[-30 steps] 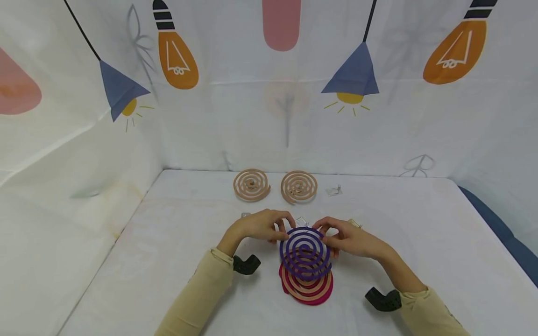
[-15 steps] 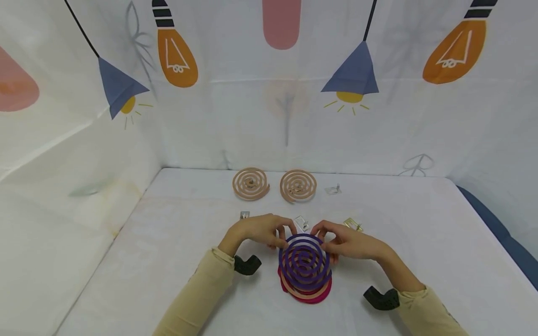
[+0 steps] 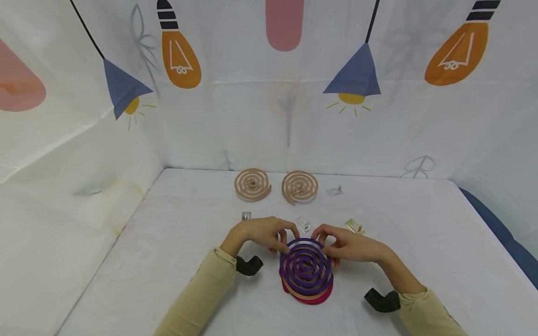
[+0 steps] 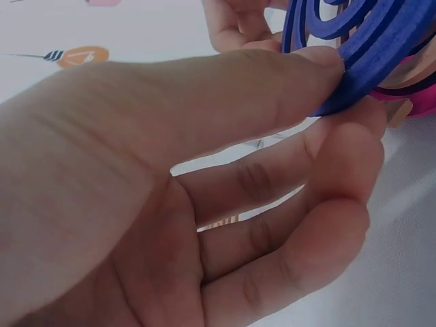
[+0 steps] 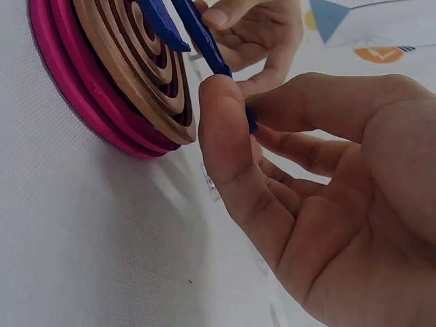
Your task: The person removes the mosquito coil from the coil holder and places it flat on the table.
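A purple-blue mosquito coil (image 3: pixel 306 266) is held between both hands. My left hand (image 3: pixel 265 232) pinches its upper left edge between thumb and fingers. At the upper right edge my right hand (image 3: pixel 353 246) does the same. Close up, the left wrist view shows the left thumb lying on the blue spiral (image 4: pixel 371 71). Beneath it lies a stack on the white table: a tan coil (image 5: pixel 153 116) over pink coils (image 5: pixel 85 102). In the right wrist view a gap shows between the blue coil and this stack. In the head view the purple coil hides most of the stack.
Two tan coils (image 3: pixel 239 191) lie side by side at the table's back. Small metal coil stands lie about: silver ones (image 3: pixel 302 224) beyond the hands and a gold one (image 3: pixel 355 226) to the right. Black curved pieces (image 3: pixel 250 266) stick out at the wrists. A patterned white curtain (image 3: pixel 252 116) hangs behind.
Both hands have brought the purple coil down and toward the body, so it covers more of the tan and pink stack. The metal stands beyond the hands show more fully.
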Demonstrator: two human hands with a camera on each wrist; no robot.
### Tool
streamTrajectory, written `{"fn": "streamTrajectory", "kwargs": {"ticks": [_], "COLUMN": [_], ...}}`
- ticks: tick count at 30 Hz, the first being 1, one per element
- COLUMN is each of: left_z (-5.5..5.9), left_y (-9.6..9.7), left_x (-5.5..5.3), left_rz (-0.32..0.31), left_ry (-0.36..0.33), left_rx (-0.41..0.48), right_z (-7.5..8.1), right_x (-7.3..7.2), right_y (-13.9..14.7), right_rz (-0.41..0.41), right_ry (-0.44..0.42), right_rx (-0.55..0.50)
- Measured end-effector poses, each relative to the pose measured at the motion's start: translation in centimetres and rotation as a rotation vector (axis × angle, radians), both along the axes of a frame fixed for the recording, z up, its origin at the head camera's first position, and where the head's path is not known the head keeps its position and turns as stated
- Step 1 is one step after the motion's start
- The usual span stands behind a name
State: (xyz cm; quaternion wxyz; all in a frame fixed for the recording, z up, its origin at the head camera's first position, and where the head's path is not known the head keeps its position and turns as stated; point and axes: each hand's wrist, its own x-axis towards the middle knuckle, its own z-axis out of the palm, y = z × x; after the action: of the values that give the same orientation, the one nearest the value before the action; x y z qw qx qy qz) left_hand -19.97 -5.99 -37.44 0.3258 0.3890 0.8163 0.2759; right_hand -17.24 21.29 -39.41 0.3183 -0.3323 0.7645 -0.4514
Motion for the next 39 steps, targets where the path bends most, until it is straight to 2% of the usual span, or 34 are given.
{"fn": "streamTrajectory", "kwargs": {"ticks": [14,29,35,39], "left_z": [-0.21,-0.32,-0.44,-0.59], "left_y": [0.13,0.42,0.56,0.64], "left_x": [0.10,0.25,0.19,0.17], "left_rz": [-0.029,-0.067,-0.094,-0.086], "left_ry": [0.051,0.039,0.082,0.094], "left_rx": [-0.039,-0.058,-0.064,-0.067], "right_z": [-0.16,-0.55,-0.47,-0.46], "right_x": [0.08,0.26,0.35,0.39], "right_y": [-0.20,-0.20,-0.29,-0.30], "right_rz": [0.028,0.029,0.029,0.026], "right_ry": [-0.017,-0.001,0.009,0.021], "right_rx": [-0.002,0.049,0.070,0.083]}}
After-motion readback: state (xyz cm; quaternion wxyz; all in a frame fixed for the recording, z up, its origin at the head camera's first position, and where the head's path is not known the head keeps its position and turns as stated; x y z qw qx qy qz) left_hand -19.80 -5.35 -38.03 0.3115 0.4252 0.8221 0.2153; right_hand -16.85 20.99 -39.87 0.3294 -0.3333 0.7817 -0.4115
